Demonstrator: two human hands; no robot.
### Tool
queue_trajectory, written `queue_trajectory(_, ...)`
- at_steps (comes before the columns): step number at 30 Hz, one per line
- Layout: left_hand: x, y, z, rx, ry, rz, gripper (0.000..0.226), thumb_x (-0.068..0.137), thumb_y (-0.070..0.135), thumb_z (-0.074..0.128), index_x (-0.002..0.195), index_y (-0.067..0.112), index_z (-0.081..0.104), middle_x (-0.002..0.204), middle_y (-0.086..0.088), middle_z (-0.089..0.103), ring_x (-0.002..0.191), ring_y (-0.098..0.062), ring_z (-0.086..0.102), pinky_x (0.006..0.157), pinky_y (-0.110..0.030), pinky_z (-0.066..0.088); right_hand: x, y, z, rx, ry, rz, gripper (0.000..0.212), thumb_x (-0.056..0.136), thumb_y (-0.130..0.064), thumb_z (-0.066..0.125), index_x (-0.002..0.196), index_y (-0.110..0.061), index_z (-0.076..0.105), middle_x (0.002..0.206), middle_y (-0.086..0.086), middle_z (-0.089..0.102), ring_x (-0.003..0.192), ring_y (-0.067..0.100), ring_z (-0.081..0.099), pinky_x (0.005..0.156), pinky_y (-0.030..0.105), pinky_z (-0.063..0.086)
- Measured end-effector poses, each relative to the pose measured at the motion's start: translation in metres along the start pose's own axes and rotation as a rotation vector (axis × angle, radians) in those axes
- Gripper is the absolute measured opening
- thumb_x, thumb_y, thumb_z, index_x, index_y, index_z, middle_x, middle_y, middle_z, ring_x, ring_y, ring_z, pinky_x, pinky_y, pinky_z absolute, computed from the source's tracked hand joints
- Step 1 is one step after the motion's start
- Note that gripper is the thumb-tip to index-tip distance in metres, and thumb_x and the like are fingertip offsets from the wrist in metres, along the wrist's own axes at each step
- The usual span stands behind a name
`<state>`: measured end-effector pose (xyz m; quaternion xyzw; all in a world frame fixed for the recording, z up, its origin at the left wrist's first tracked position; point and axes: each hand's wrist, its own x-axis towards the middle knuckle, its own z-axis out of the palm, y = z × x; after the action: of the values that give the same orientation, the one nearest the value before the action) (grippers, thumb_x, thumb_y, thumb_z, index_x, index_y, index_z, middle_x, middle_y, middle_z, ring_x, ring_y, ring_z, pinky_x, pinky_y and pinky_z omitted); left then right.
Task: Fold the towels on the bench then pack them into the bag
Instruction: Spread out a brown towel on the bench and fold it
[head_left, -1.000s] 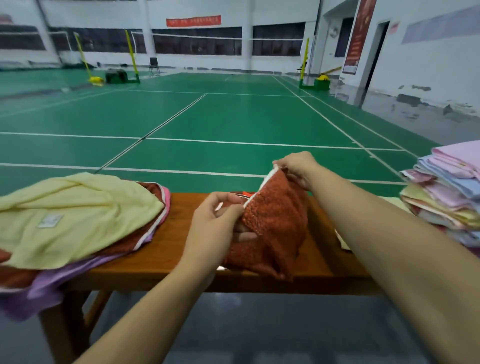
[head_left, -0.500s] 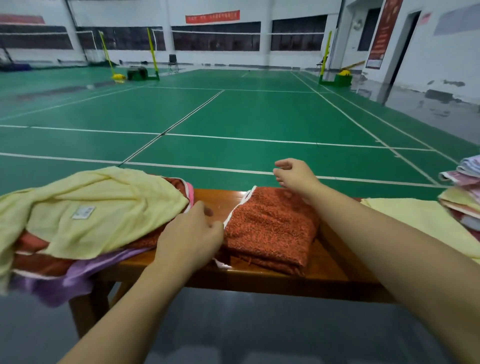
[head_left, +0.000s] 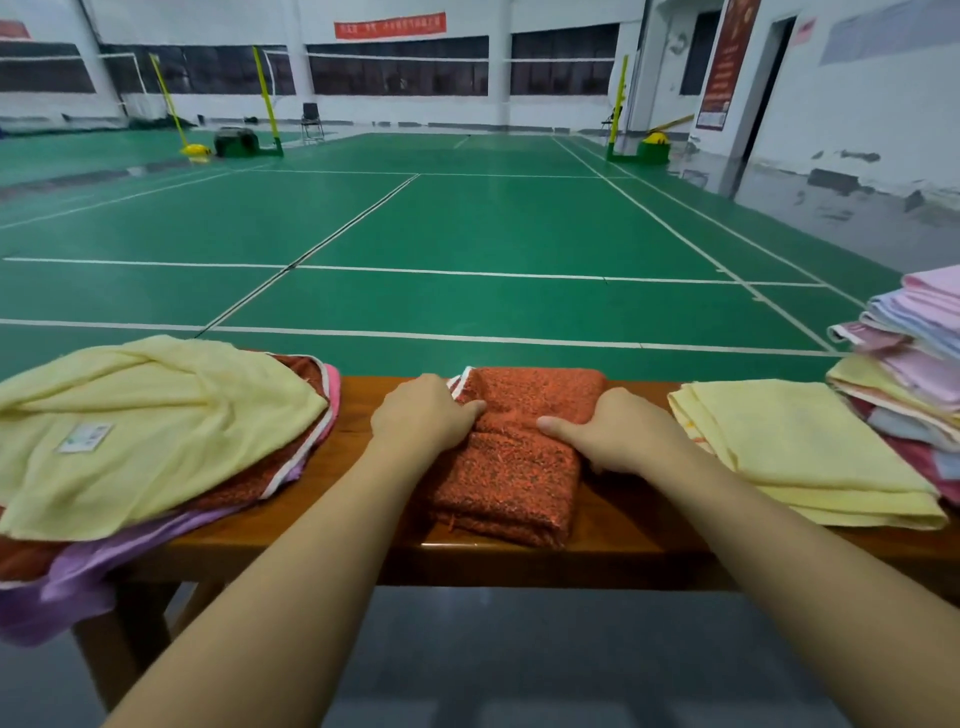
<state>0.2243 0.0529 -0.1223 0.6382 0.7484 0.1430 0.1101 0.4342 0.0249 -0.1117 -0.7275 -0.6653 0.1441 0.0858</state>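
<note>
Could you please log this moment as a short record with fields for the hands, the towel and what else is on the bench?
left hand: grips orange towel's left edge
right hand: grips its right edge
orange towel: folded, mid-bench
bench: wooden
left of it: unfolded pile, yellow on top
right of it: folded yellow towel, folded stack
bag: not in view

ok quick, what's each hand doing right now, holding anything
Left hand: fingers curled, gripping the orange towel at its left edge.
Right hand: gripping the same towel's right side, thumb on top.

Towel stack (head_left: 914, 364) cut off right, perhaps mid-pile
</note>
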Motion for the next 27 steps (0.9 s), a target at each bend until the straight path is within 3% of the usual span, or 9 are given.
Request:
queue_trajectory(3,0.005,-0.004,-0.003,-0.099,-0.064,0.003,0.055,0.091,0.063,0.060,0.093,0.009,0.056,0.094,-0.010,0.062,0.090,-0.034,0.062,0.071,-0.034,0.044,-0.006,-0.003,-0.002,0.162,-0.014,-0.042,0.059,0.084,-0.066,0.067,0.056,-0.018,0.047,0.042,-0.006,0.050,0.048,0.015,0.052,0.050,0.029,0.035)
queue_trajectory(5,0.008,-0.005,-0.004,-0.280,-0.074,0.011,0.058,0.093,0.060,0.058,0.095,0.003,0.065,0.094,-0.013,0.069,0.087,-0.034,0.064,0.074,-0.038,0.048,-0.010,0.002,-0.001,0.293,0.050,-0.054,0.052,0.089,-0.054,0.070,0.061,-0.018,0.045,0.049,-0.005,0.049,0.047,0.015,0.049,0.047,0.029,0.031)
queue_trajectory(10,-0.002,0.008,-0.006,-0.857,-0.025,0.042,0.050,0.093,0.052,0.064,0.094,0.003,0.069,0.091,-0.011,0.074,0.087,-0.029,0.070,0.082,-0.041,0.055,-0.004,0.016,0.003,0.835,0.268,-0.042,0.035,0.086,-0.047,0.076,0.099,-0.017,0.064,0.093,-0.002,0.073,0.084,0.016,0.070,0.072,0.034,0.055)
queue_trajectory(14,-0.011,0.018,-0.004,-1.174,0.033,0.067,0.040,0.086,0.041,0.079,0.115,0.022,0.059,0.098,-0.001,0.078,0.089,-0.019,0.074,0.084,-0.041,0.059,-0.006,0.020,-0.001,1.115,0.297,-0.054,0.035,0.089,-0.030,0.078,0.113,-0.018,0.055,0.102,0.003,0.075,0.080,0.011,0.074,0.072,0.032,0.060)
queue_trajectory(17,-0.012,0.020,-0.003,-1.071,0.236,0.185,0.050,0.075,0.059,0.078,0.115,0.048,0.050,0.101,0.010,0.076,0.103,-0.011,0.070,0.103,-0.052,0.047,-0.003,0.024,-0.004,1.147,0.411,-0.129,0.043,0.085,-0.027,0.081,0.117,-0.034,0.052,0.113,0.005,0.073,0.093,0.012,0.074,0.085,0.039,0.061)
queue_trajectory(19,-0.015,0.022,-0.007,-1.057,0.338,0.276,0.045,0.078,0.056,0.077,0.115,0.056,0.052,0.112,0.009,0.071,0.112,-0.008,0.065,0.107,-0.051,0.044,-0.007,0.025,-0.011,1.085,0.504,-0.223,0.049,0.086,-0.030,0.081,0.126,-0.042,0.054,0.125,0.000,0.065,0.109,0.008,0.068,0.095,0.034,0.056)
queue_trajectory(21,-0.020,0.027,-0.017,-1.145,0.373,0.369,0.037,0.087,0.041,0.077,0.118,0.049,0.059,0.120,-0.001,0.068,0.115,-0.015,0.065,0.104,-0.047,0.049,-0.011,0.023,-0.021,1.055,0.590,-0.344,0.041,0.089,-0.028,0.078,0.126,-0.036,0.063,0.126,-0.004,0.067,0.114,0.008,0.066,0.101,0.036,0.054)
queue_trajectory(24,-0.030,0.037,-0.038,-1.235,0.457,0.544,0.023,0.094,0.023,0.073,0.116,0.029,0.066,0.105,-0.007,0.071,0.098,-0.018,0.067,0.087,-0.032,0.052,-0.018,0.018,-0.035,1.105,0.672,-0.473,0.027,0.091,-0.023,0.076,0.117,-0.029,0.071,0.112,-0.002,0.075,0.107,0.014,0.070,0.097,0.043,0.057)
queue_trajectory(27,-0.037,0.043,-0.054,-1.189,0.536,0.596,0.019,0.096,0.018,0.069,0.115,0.022,0.066,0.106,0.002,0.070,0.103,-0.013,0.066,0.093,-0.030,0.051,-0.022,0.016,-0.041,1.114,0.685,-0.544,0.040,0.092,-0.023,0.075,0.129,-0.030,0.062,0.116,0.003,0.072,0.106,0.016,0.069,0.099,0.041,0.055)
